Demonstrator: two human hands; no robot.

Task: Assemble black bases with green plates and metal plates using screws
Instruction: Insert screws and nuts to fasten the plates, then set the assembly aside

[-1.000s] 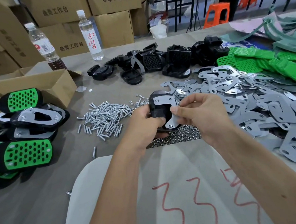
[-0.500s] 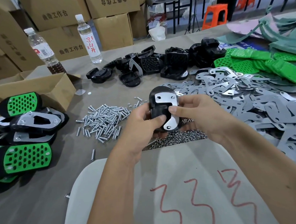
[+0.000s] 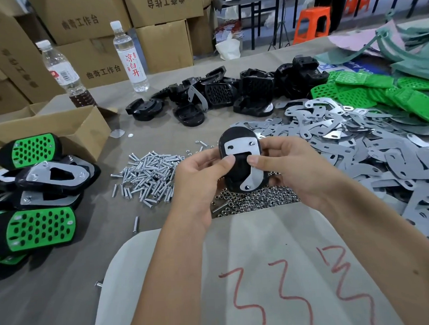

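Note:
Above the table I hold an oval black base (image 3: 234,141) with a metal plate (image 3: 242,148) lying on its upper face, screw tips showing through the plate's holes. My left hand (image 3: 199,178) grips the base's left side, thumb pressing the plate. My right hand (image 3: 290,165) grips the right side, thumb on the plate too. Loose screws (image 3: 149,173) lie left of my hands, a heap of nuts (image 3: 255,200) right under them. Metal plates (image 3: 356,140) are spread at the right, green plates (image 3: 378,91) behind those, black bases (image 3: 229,94) at the back.
Finished assemblies (image 3: 34,196) are stacked at the left beside an open cardboard box (image 3: 57,128). Two water bottles (image 3: 128,57) stand at the table's far edge before stacked cartons. A white sheet with red marks (image 3: 264,271) covers the near table.
Both hands have lifted the base and turned it, so the plated face now points up at me. The plate now lies flat and aligned on the base.

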